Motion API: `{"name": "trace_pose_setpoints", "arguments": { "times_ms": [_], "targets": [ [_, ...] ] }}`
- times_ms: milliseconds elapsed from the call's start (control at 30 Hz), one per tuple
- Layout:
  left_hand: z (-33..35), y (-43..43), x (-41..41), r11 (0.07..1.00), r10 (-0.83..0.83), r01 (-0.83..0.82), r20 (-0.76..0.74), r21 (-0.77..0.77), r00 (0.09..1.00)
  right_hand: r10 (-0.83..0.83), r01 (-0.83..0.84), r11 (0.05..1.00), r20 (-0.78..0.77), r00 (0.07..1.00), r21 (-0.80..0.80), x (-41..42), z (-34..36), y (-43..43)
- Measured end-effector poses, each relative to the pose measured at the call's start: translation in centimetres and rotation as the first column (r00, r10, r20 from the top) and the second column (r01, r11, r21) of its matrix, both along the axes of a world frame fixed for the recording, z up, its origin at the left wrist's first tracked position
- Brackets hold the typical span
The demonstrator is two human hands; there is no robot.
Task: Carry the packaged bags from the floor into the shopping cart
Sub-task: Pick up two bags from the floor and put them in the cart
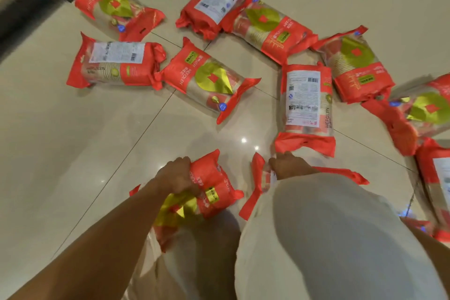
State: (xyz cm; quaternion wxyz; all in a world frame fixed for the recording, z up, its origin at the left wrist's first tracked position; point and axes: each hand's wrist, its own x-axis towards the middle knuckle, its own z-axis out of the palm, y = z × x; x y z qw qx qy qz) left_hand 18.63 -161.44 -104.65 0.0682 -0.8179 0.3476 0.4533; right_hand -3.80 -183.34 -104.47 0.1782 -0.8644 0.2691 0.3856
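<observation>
- Both hands reach down toward the floor (60,129), one on each side of a bent knee in pale trousers (328,238).
- Left hand (176,175): the bare forearm runs up from the lower left corner, wrist bent down, fingers curled over the top edge of a red bag with a gold leaf print (194,197). The grip is closed on this bag, which sits just in front of the person's legs.
- Right hand (289,165): only the back of the hand shows above the knee, pressed down on a second red bag (258,178) that lies mostly hidden beneath the leg. Whether its fingers are wrapped around the bag or just lying on it cannot be told.
- Further out, many more packaged bags lie scattered flat on the glossy beige tiles, some label side up, some showing the gold leaf.
- At far left one bag shows its white label (114,63); a leaf-printed bag (207,80) lies near the middle.
- Just beyond the right hand lies an upright-facing bag with a barcode label (305,105), its red end close to the knuckles.
- More bags crowd the right edge, partly overlapping.
</observation>
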Motion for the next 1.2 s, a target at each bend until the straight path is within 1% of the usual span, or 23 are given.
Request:
{"name": "trace_pose_setpoints", "arguments": {
  "times_ms": [33, 100, 167, 233, 300, 367, 433, 500, 600, 700, 800, 900, 967, 1033, 1133, 1200],
  "targets": [
    [0.7, 0.3, -0.4, 0.999, 0.039, -0.039, 0.011, -0.011, 0.999, -0.034, 0.034, 0.999, 0.034, 0.999, -0.025, -0.2, 0.8, 0.2],
    [3.0, 1.0, -1.0, 0.982, 0.179, -0.175, 0.055, -0.074, 0.982, -0.134, 0.136, 0.991, 0.104, 0.985, -0.007, -0.6, 3.5, 0.5],
    [6.8, 1.4, -1.2, 0.921, 0.365, -0.349, 0.07, -0.171, 0.928, -0.26, 0.262, 0.965, 0.199, 0.945, 0.02, -0.6, 7.8, 0.4],
    [12.1, 1.4, -1.2, 0.814, 0.546, -0.523, 0.025, -0.253, 0.837, -0.369, 0.381, 0.924, 0.31, 0.876, 0.021, 0.2, 13.6, 0.5],
    [18.9, 1.1, -0.9, 0.695, 0.672, -0.639, -0.019, -0.33, 0.741, -0.459, 0.483, 0.874, 0.402, 0.792, 0.047, 1.7, 20.7, 0.9],
    [26.9, 0.7, -0.7, 0.582, 0.752, -0.701, -0.054, -0.413, 0.657, -0.502, 0.535, 0.841, 0.483, 0.718, 0.08, 3.3, 29.1, 1.3],
    [35.5, 0.6, -0.4, 0.473, 0.802, -0.726, -0.096, -0.499, 0.589, -0.529, 0.58, 0.808, 0.564, 0.634, 0.106, 4.7, 38.3, 1.8],
    [45.1, 0.8, -0.2, 0.402, 0.82, -0.715, -0.122, -0.573, 0.559, -0.569, 0.621, 0.767, 0.619, 0.541, 0.163, 5.6, 47.6, 2.3],
    [59.7, 1.4, 0.0, 0.339, 0.826, -0.67, -0.132, -0.661, 0.548, -0.602, 0.644, 0.723, 0.686, 0.41, 0.249, 6.2, 61.5, 3.2],
    [73.9, 3.0, -0.2, 0.267, 0.827, -0.62, -0.155, -0.738, 0.541, -0.59, 0.639, 0.714, 0.738, 0.327, 0.287, 6.7, 75.6, 5.1],
    [85.1, 6.2, -0.6, 0.18, 0.83, -0.571, -0.188, -0.801, 0.525, -0.545, 0.596, 0.74, 0.797, 0.26, 0.311, 7.2, 87.4, 8.3],
    [93.5, 10.5, -0.8, 0.071, 0.838, -0.517, -0.23, -0.853, 0.495, -0.502, 0.54, 0.774, 0.841, 0.202, 0.332, 8.1, 96.0, 12.0],
    [97.7, 14.3, -1.0, 0.013, 0.851, -0.472, -0.238, -0.882, 0.468, -0.471, 0.49, 0.805, 0.863, 0.185, 0.334, 9.1, 100.3, 14.9],
    [101.3, 18.4, -1.1, -0.055, 0.874, -0.41, -0.243, -0.91, 0.422, -0.444, 0.427, 0.839, 0.879, 0.176, 0.338, 10.6, 103.6, 18.3],
    [105.4, 24.6, -1.7, -0.139, 0.912, -0.324, -0.249, -0.936, 0.327, -0.402, 0.29, 0.893, 0.899, 0.174, 0.344, 12.9, 107.1, 23.9],
    [107.3, 29.0, -2.3, -0.155, 0.949, -0.283, -0.223, -0.946, 0.225, -0.38, 0.181, 0.919, 0.907, 0.182, 0.349, 14.4, 108.9, 27.9]
  ]
}}
